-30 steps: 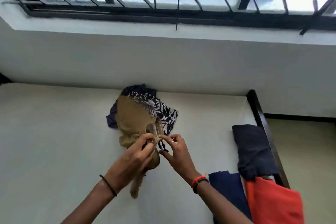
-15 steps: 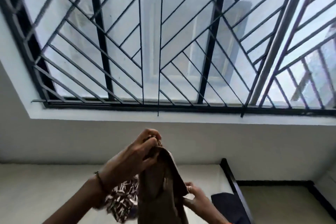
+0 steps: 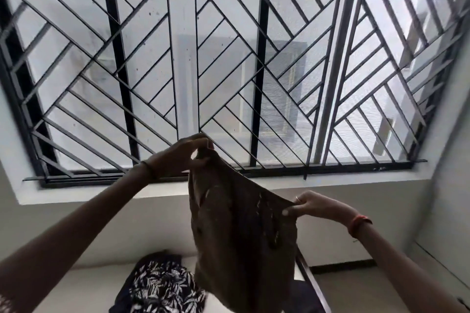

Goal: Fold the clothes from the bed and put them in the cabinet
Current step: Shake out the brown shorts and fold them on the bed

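A brown garment (image 3: 241, 236) hangs in the air in front of the window. My left hand (image 3: 183, 152) pinches its top corner, raised high. Lower and to the right, my right hand (image 3: 310, 204) grips the opposite top edge, so the cloth stretches slanted between them. Below it, a dark garment with a white leaf print (image 3: 160, 287) lies crumpled on the white bed (image 3: 84, 284). The cabinet is not in view.
A large window with a black diagonal metal grille (image 3: 229, 63) fills the upper view above a white sill. The bed's dark frame edge (image 3: 310, 279) runs at lower right, beside a dark cloth, with floor and a wall beyond.
Both hands lifted the brown garment off the bed and pulled it apart; the right hand moved out to the right. The view tilted up toward the window.
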Motion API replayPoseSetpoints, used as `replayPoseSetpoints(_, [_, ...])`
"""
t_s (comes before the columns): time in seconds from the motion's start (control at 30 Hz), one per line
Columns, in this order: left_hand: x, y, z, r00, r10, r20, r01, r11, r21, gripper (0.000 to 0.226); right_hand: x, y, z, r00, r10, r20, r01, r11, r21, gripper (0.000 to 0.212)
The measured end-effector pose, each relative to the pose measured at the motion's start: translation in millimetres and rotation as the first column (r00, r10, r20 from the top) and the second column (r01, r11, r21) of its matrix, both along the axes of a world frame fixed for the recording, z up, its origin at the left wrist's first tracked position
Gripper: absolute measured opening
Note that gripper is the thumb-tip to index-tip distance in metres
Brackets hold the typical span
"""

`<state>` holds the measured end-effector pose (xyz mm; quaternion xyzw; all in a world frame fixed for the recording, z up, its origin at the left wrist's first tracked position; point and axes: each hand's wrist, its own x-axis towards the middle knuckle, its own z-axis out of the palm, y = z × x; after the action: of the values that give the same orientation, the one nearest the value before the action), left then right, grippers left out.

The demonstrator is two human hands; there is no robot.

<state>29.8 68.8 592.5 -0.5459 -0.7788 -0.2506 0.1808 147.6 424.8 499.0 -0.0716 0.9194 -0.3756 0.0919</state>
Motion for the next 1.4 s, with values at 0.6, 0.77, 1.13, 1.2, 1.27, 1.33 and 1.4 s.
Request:
replayPoseSetpoints(0.6, [-36.4,33.0,49.1,0.899,0.298,-0.320,-0.428,0.752,-0.502,0.053,-1.3,29.1,93.5,0.847,-0.264,-0.462,0.499,0.696,0.516,0.029])
replayPoseSetpoints(0.77, [-31.5,44.9,54.0,0.800,0.361,-0.479,-0.591,0.610,-0.528,0.039,-7.5,21.2,92.0,0.814,-0.363,-0.454,0.552,0.729,0.406,0.018])
replayPoseSetpoints(1.13, [-22.3,55.1,38.8,0.850,0.473,-0.232,-0.514,0.649,-0.561,0.018,-11.5,5.5,74.7,0.586,-0.501,-0.637,0.751,0.631,0.194,0.024])
replayPoseSetpoints(1.2, [-24.8,52.3,37.2,0.882,0.468,-0.046,-0.413,0.724,-0.553,0.024,-12.1,7.3,67.2,0.568,-0.479,-0.669,0.772,0.592,0.231,0.023])
replayPoseSetpoints(1.27, [-26.4,51.2,35.0,0.895,0.446,0.025,-0.366,0.763,-0.532,0.031,-12.8,9.3,58.9,0.541,-0.415,-0.731,0.799,0.525,0.293,0.022])
replayPoseSetpoints(1.33, [-27.4,51.4,34.2,0.902,0.426,0.067,-0.340,0.798,-0.498,0.031,-13.0,10.7,50.5,0.504,-0.262,-0.823,0.836,0.387,0.389,0.017])
replayPoseSetpoints(1.4, [-28.5,52.1,34.8,0.909,0.400,0.114,-0.311,0.835,-0.453,0.030,-11.8,11.0,43.9,0.500,-0.097,-0.861,0.852,0.231,0.469,0.015])
